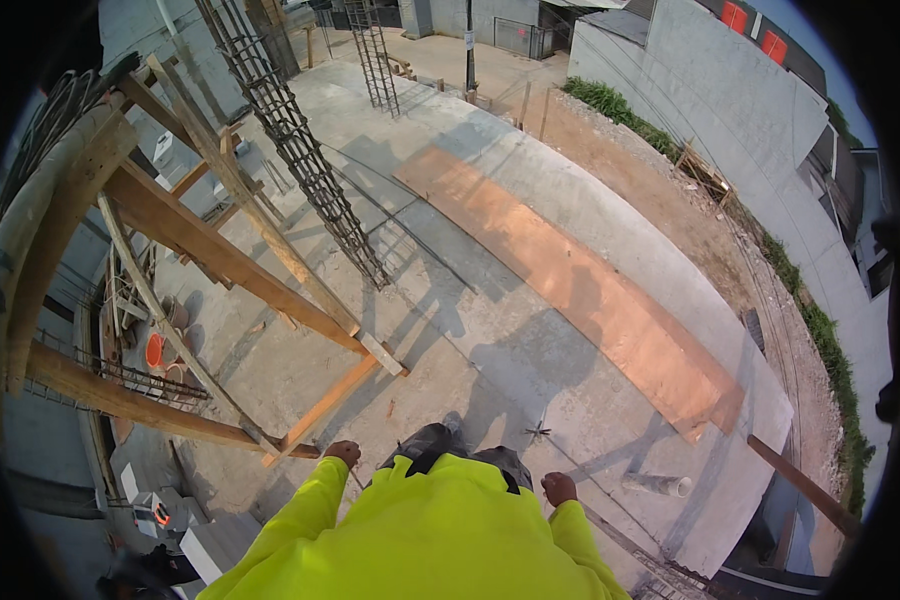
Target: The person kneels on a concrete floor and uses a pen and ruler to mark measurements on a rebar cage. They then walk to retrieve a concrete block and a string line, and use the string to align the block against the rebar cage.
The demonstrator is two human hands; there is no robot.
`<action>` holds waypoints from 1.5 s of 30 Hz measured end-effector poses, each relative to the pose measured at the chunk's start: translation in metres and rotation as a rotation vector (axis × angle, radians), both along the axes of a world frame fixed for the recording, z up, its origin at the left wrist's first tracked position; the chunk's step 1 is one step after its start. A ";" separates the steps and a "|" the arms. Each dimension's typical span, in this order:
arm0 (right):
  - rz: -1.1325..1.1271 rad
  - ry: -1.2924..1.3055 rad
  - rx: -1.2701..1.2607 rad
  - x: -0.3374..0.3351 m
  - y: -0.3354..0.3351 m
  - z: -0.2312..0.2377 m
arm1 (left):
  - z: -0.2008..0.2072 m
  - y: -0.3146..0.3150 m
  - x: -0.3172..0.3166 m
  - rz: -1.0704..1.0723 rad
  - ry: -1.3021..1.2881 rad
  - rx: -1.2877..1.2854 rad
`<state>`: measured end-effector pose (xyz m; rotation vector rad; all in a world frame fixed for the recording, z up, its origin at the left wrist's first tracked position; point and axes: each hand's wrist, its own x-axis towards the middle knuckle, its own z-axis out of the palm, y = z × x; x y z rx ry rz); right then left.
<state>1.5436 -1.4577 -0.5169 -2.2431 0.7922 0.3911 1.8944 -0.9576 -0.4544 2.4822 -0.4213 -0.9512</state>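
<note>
My left hand is closed, low in front of me, beside the lower end of a wooden timber frame. My right hand is also curled closed, out to the right above the concrete slab. Whatever either fist may hold is hidden. Between the hands, ahead of my body, a small cluster of rebar ends sticks up from the slab. A short grey pipe lies to the right of my right hand.
A long copper-coloured sheet lies along the slab's right side. Rebar column cages rise ahead. Timber props lean at left, near an orange bucket. The slab edge drops away at right, where a timber juts out.
</note>
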 end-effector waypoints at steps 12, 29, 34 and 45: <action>-0.168 0.220 0.184 0.182 -0.096 0.013 | 0.024 -0.239 0.243 0.247 0.085 -0.094; -0.342 -0.339 0.340 0.908 -0.565 0.131 | -0.082 -0.391 0.445 0.249 0.316 0.173; 0.057 -0.324 0.242 1.062 -0.538 0.112 | -0.133 -0.420 0.583 0.091 0.501 0.320; 0.102 0.203 0.233 1.222 -0.458 0.062 | 0.002 -0.390 1.106 0.394 -0.224 0.150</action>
